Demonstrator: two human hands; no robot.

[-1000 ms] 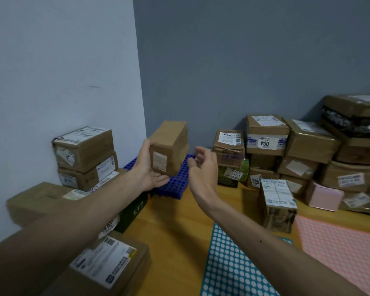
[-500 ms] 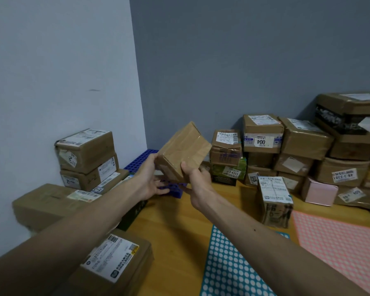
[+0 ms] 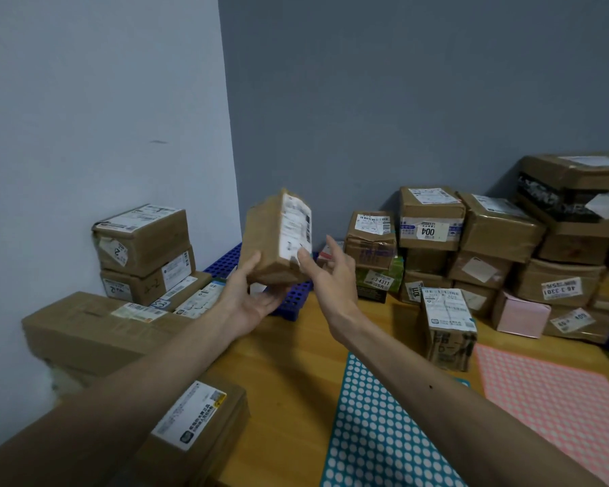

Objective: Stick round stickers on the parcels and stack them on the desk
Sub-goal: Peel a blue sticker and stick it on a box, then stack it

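room: wooden desk (image 3: pixel 285 374) in a grey corner, parcels (image 3: pixel 500 233) piled round the back.
parcel: small brown parcel (image 3: pixel 271 240), tilted in the air above the desk.
left hand (image 3: pixel 250 297): grasps it from underneath.
right hand (image 3: pixel 331 275): loose, thumb at its label.
step: I'm guessing face-picking, can't spot a sticker on it.
next: peel a dot off the teal sticker sheet (image 3: pixel 373 416).
space: bare wood left of the sheet, upright parcel (image 3: pixel 447 332) just beside its right edge.

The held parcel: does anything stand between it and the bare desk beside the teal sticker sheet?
Nothing visible does. The left hand holds the parcel in the air, and the desk beside the teal sticker sheet lies bare.
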